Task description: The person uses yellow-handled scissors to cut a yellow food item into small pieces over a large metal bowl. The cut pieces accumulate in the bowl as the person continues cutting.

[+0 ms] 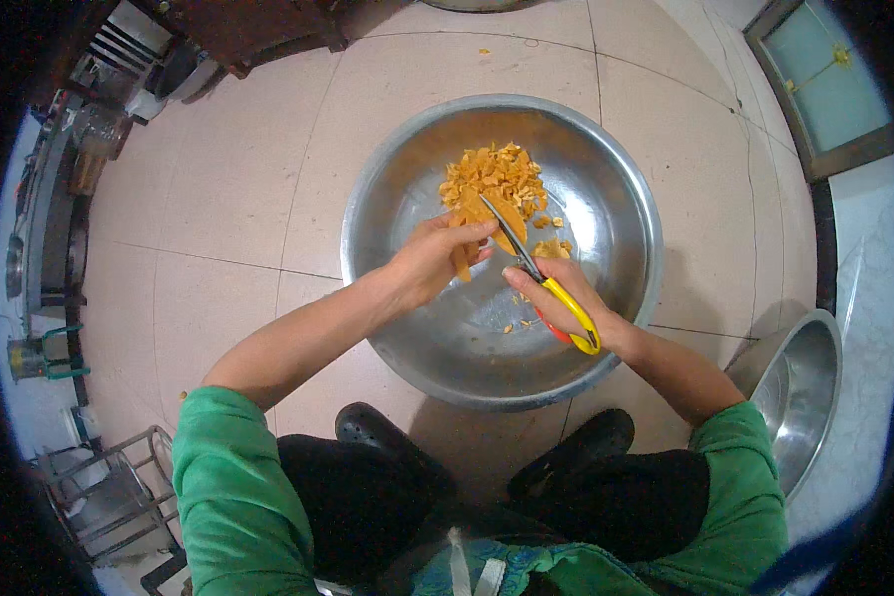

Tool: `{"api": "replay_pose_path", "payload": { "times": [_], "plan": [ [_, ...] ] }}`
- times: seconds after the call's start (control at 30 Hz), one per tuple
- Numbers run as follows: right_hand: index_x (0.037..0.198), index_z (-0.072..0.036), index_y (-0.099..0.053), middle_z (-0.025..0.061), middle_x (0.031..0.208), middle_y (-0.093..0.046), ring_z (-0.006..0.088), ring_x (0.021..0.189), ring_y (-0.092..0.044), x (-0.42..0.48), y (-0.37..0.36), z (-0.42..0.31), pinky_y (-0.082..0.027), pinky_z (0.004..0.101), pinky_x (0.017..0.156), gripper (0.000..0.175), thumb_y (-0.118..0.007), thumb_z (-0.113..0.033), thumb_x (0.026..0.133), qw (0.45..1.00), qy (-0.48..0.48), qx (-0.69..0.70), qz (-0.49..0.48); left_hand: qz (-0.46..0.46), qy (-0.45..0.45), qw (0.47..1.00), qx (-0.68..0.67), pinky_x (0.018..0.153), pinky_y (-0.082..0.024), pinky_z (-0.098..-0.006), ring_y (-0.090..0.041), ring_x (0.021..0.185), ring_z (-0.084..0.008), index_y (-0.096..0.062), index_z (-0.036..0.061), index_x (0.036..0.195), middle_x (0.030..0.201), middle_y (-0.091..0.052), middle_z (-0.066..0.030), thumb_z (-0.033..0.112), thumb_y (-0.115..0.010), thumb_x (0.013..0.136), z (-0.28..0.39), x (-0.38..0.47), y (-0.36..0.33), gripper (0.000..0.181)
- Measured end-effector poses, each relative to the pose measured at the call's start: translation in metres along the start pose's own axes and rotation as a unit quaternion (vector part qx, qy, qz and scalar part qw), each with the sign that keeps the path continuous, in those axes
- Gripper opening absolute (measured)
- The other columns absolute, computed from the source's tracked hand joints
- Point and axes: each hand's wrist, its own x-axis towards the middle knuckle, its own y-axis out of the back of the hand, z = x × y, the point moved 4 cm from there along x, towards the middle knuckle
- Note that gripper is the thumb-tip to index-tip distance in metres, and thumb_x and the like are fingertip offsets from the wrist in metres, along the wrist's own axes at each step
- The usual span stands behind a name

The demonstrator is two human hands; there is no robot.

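A wide stainless steel basin [611, 223] rests on the floor in front of me. Over it, my left hand [447, 246] grips thin orange-brown sheets [510, 223] of what looks like dried food, with one strip hanging below the fingers. My right hand [566, 290] holds scissors [570, 302] with yellow and red handles, their blades lying across the sheets near my left thumb. Cut pieces [495, 171] are heaped in the basin beyond my hands. A larger flat piece [553, 248] and small crumbs lie nearer the right hand.
Another metal basin [797, 395] leans on its side at the right, against the wall. A metal rack [112, 499] stands at lower left, and dark wooden furniture [268, 30] at upper left. My dark shoes [387, 432] are just below the large basin on the tiled floor [216, 186].
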Motion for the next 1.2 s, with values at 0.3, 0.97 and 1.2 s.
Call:
{"api": "replay_pose_path", "payload": {
  "times": [0.3, 0.97, 1.2],
  "plan": [
    [0.071, -0.012, -0.043, -0.0051, 0.054, -0.035, 0.0053, 0.042, -0.035, -0.010, -0.015, -0.031, -0.031, 0.0201, 0.041, 0.039, -0.042, -0.042, 0.098, 0.940, -0.166, 0.258, -0.150, -0.148, -0.036, 0.988, -0.036, 0.093, -0.042, -0.0303, -0.053, 0.106, -0.0120, -0.048, 0.0072, 0.125, 0.120, -0.055, -0.0039, 0.025, -0.060, 0.091, 0.016, -0.005, -0.025, 0.040],
    [0.087, -0.009, -0.046, 0.0011, 0.074, -0.047, 0.0104, 0.067, -0.045, 0.007, -0.002, -0.012, -0.040, 0.0264, 0.062, 0.027, -0.063, -0.030, 0.088, 0.994, -0.036, -0.048, -0.092, -0.041, -0.002, 0.937, 0.348, 0.060, -0.053, -0.0293, -0.058, 0.066, -0.0142, -0.041, -0.0014, 0.106, 0.087, -0.057, -0.0086, 0.018, -0.048, 0.097, 0.006, -0.017, -0.020, 0.023],
    [0.076, -0.005, -0.061, 0.0085, 0.064, -0.060, 0.0192, 0.062, -0.061, 0.007, 0.008, -0.008, -0.047, 0.0320, 0.059, 0.033, -0.069, -0.037, 0.080, 0.998, 0.022, -0.061, 0.005, -0.042, -0.051, 0.936, 0.346, 0.050, -0.053, -0.0262, -0.053, 0.058, -0.0102, -0.044, 0.0022, 0.103, 0.082, -0.053, -0.0055, 0.033, -0.042, 0.099, 0.006, -0.016, -0.016, 0.031]
  ]
}}
